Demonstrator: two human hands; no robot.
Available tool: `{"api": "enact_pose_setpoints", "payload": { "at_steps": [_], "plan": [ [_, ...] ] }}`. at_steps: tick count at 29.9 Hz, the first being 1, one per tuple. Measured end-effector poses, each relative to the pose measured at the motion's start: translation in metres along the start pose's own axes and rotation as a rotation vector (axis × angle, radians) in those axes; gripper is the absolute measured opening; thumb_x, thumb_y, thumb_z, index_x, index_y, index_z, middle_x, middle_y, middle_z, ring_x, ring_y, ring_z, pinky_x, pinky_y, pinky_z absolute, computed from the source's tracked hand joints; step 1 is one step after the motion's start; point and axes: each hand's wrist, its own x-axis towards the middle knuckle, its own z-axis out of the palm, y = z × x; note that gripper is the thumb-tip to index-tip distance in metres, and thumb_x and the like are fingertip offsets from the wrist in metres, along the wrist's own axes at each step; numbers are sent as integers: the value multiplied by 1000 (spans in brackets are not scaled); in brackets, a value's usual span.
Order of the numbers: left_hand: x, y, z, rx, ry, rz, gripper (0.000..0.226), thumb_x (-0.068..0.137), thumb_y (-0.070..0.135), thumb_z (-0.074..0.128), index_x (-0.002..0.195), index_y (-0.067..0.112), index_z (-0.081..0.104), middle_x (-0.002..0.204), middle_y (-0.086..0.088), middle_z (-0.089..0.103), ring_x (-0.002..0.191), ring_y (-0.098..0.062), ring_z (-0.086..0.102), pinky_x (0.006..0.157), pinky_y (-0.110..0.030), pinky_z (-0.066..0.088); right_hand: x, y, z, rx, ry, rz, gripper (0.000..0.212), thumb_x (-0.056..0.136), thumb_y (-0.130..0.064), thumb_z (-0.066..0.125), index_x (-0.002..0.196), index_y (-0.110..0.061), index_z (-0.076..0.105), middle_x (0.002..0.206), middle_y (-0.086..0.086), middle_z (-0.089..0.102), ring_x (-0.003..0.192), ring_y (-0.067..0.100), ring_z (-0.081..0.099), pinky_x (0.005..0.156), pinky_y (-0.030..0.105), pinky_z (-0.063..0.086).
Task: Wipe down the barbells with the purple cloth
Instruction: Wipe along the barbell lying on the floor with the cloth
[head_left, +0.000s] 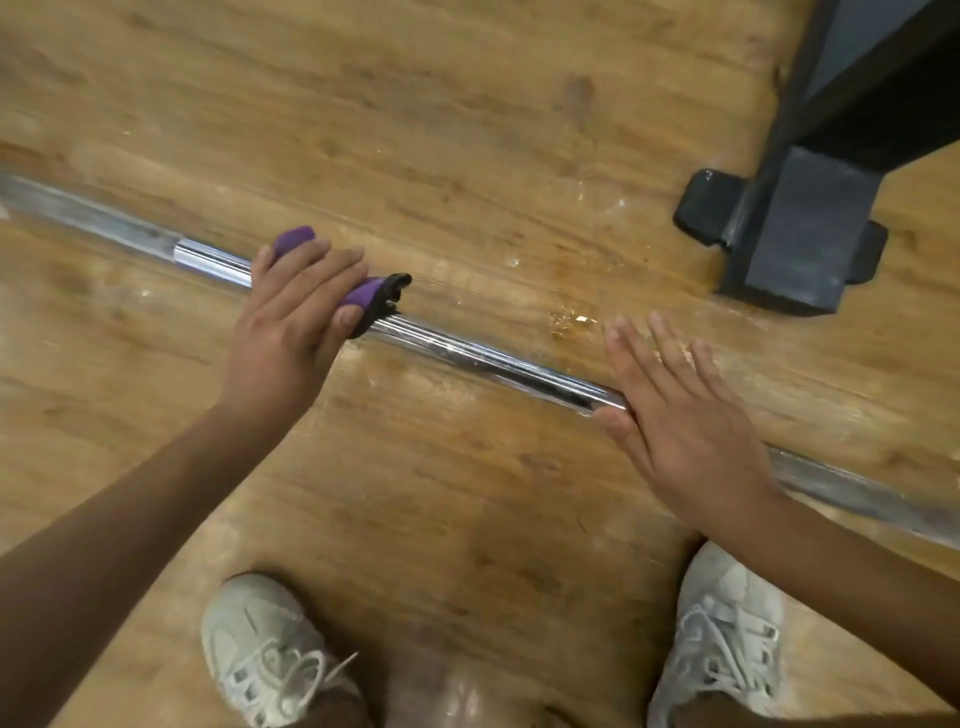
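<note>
Left hand (291, 332): grips purple cloth (363, 296) wrapped on barbell (483, 358).
Right hand (675, 415): fingers straight, pressing flat on the barbell.

Leaving long chrome steel barbell (493, 358) bare between left hand (291, 327) and right hand (680, 415); blocking far right with dark grey metal rack foot (789, 234).

No readable text, label, brand or number anywhere — nothing legible on any surface.
</note>
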Motion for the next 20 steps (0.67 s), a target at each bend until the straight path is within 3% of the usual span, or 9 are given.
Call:
{"api": "enact_pose_setpoints", "payload": {
  "at_steps": [6,12,16,20],
  "plan": [
    [0,0,-1,33,-77,-1,34,107,16,45,133,0,62,139,-13,61,135,-34,50,114,-63,29,1,-1,-1,-19,-9,10,72,107,-57,5,161,-11,16,168,5,12,156,25,2,125,52,11],
    [13,6,-16,56,-324,234,44,108,30,43,137,0,58,142,-16,57,138,-35,46,121,-48,24,-1,-2,-5,-11,-12,16,72,107,-55,6,158,-8,27,166,6,23,156,26,8,124,52,17],
    [38,19,-30,105,-493,283,49,101,31,47,141,1,48,140,-24,55,131,-35,42,108,-44,32,2,-3,-12,72,-67,29,72,105,-58,3,161,-15,18,167,0,18,156,18,-2,126,46,11],
    [61,30,-38,129,-774,-65,68,101,37,55,159,16,25,166,-14,20,143,-37,37,112,-43,33,3,0,-19,142,-146,29,68,105,-56,9,162,-20,8,169,-6,8,155,12,-12,127,41,4]
  ]
}}
